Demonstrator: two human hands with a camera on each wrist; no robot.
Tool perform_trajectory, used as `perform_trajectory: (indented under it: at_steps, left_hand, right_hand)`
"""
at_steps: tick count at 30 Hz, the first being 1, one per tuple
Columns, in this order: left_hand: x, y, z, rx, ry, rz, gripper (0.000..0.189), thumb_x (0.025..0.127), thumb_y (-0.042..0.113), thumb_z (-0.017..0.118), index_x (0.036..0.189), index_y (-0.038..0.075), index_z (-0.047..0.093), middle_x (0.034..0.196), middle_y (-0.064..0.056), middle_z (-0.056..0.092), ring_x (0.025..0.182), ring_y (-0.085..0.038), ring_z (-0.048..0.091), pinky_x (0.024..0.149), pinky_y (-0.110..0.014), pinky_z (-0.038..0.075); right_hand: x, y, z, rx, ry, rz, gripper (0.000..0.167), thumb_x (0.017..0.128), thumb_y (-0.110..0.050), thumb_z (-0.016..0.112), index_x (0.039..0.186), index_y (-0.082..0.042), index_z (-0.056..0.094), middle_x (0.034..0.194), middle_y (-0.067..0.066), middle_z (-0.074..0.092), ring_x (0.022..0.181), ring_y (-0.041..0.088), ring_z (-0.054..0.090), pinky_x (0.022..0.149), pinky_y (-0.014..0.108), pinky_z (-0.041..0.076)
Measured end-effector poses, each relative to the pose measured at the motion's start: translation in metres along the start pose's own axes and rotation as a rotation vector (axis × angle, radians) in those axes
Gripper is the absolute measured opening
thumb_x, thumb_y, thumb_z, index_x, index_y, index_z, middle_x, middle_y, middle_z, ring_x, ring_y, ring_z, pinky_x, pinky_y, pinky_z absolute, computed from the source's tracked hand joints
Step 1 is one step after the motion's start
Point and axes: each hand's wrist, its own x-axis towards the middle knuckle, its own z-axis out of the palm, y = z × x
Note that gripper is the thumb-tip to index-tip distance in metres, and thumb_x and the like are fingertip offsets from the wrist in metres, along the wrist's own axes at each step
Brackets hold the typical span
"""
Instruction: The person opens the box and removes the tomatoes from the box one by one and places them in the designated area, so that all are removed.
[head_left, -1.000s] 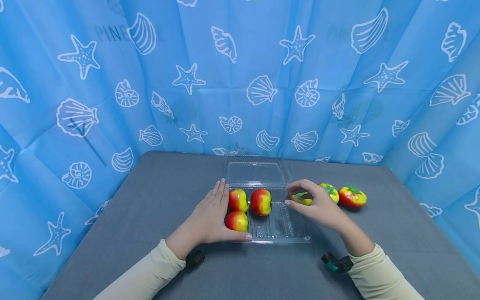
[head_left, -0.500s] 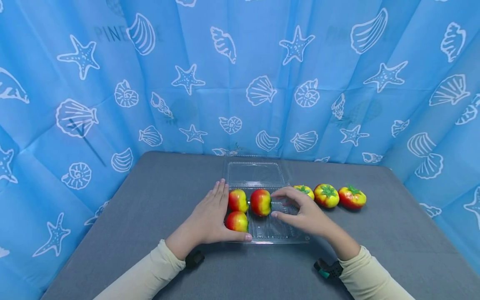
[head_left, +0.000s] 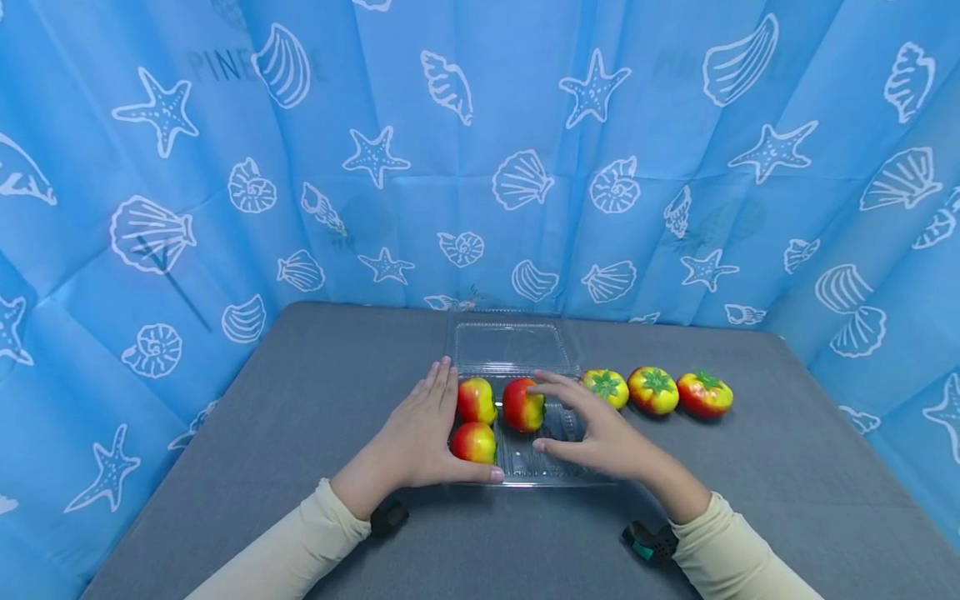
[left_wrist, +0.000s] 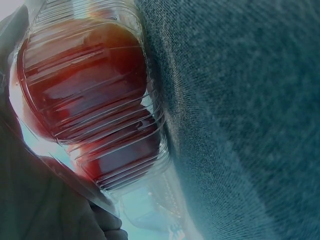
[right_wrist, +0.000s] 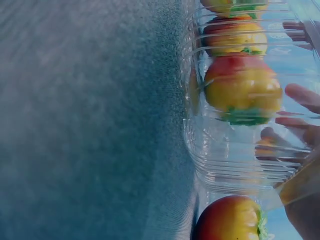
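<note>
A clear plastic clamshell box [head_left: 525, 479] lies with its lid laid back. Inside, two glossy red-and-yellow tomatoes [head_left: 476, 401] line the left side, and a third tomato [head_left: 522, 405] sits to their right at the back. My left hand [head_left: 416, 437] rests along the box's left wall, fingers straight and thumb over the front edge. Above the box's right part is my right hand [head_left: 600, 429], its fingers at the third tomato's right side and its thumb apart from it. In the right wrist view, that tomato [right_wrist: 242, 87] shows its green leafy top through the wall.
Three more tomatoes stand in a row right of the box: a near one [head_left: 606, 387], a middle one [head_left: 654, 391] and a far one [head_left: 705, 395]. The see-through lid [head_left: 513, 346] lies behind the box. A blue shell-print curtain [head_left: 480, 167] borders the grey table [head_left: 352, 350].
My right hand has moved left from the nearest loose tomato to the third tomato in the box. The three loose tomatoes are now uncovered. My left hand has kept its place.
</note>
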Motion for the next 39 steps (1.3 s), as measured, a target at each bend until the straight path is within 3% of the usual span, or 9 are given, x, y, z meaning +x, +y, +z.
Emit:
perform_trajectory:
  at_steps: [2, 6, 15, 29, 39]
  left_hand:
    - [0.0001, 0.0000, -0.0001, 0.001, 0.000, -0.001, 0.143, 0.071, 0.099, 0.056, 0.172, 0.009, 0.011, 0.181, -0.012, 0.004, 0.168, -0.033, 0.008, 0.133, -0.053, 0.024]
    - [0.0005, -0.0001, 0.0005, 0.000, 0.001, -0.003, 0.142, 0.071, 0.099, 0.057, 0.171, 0.009, 0.012, 0.181, -0.011, 0.005, 0.168, -0.033, 0.009, 0.132, -0.053, 0.025]
    - [0.0009, -0.0008, 0.0016, -0.009, 0.010, 0.006, 0.140, 0.072, 0.097, 0.058, 0.171, 0.008, 0.013, 0.181, -0.012, 0.006, 0.167, -0.034, 0.011, 0.131, -0.054, 0.028]
    - [-0.0007, -0.0001, 0.0006, -0.026, 0.004, 0.010, 0.139, 0.073, 0.096, 0.059, 0.172, 0.009, 0.013, 0.181, -0.010, 0.001, 0.167, -0.035, 0.010, 0.131, -0.055, 0.028]
    - [0.0006, -0.0009, 0.0027, -0.012, 0.001, -0.002, 0.140, 0.073, 0.097, 0.058, 0.172, 0.011, 0.010, 0.181, -0.008, 0.000, 0.168, -0.033, 0.008, 0.132, -0.053, 0.026]
  right_hand:
    - [-0.0002, 0.0001, 0.0002, -0.009, -0.018, 0.011, 0.068, 0.094, -0.041, 0.081, 0.154, -0.029, 0.054, 0.172, 0.003, 0.038, 0.154, 0.040, 0.042, 0.112, 0.078, 0.040]
    - [-0.0007, 0.0019, 0.0015, -0.055, -0.017, 0.020, 0.069, 0.094, -0.043, 0.080, 0.156, -0.032, 0.052, 0.170, 0.001, 0.042, 0.149, 0.039, 0.045, 0.106, 0.079, 0.044]
    - [-0.0002, 0.0005, 0.0003, -0.033, 0.006, 0.079, 0.060, 0.093, -0.034, 0.083, 0.148, -0.027, 0.060, 0.147, 0.000, 0.055, 0.131, 0.028, 0.055, 0.103, 0.061, 0.056]
    - [-0.0009, -0.0024, -0.0011, -0.027, -0.052, 0.074, 0.060, 0.089, -0.025, 0.086, 0.144, -0.029, 0.063, 0.146, 0.000, 0.056, 0.133, 0.028, 0.054, 0.102, 0.058, 0.058]
    - [0.0009, -0.0010, -0.0009, -0.016, 0.012, 0.038, 0.060, 0.085, -0.021, 0.090, 0.138, -0.027, 0.063, 0.141, -0.007, 0.063, 0.123, 0.016, 0.059, 0.100, 0.051, 0.058]
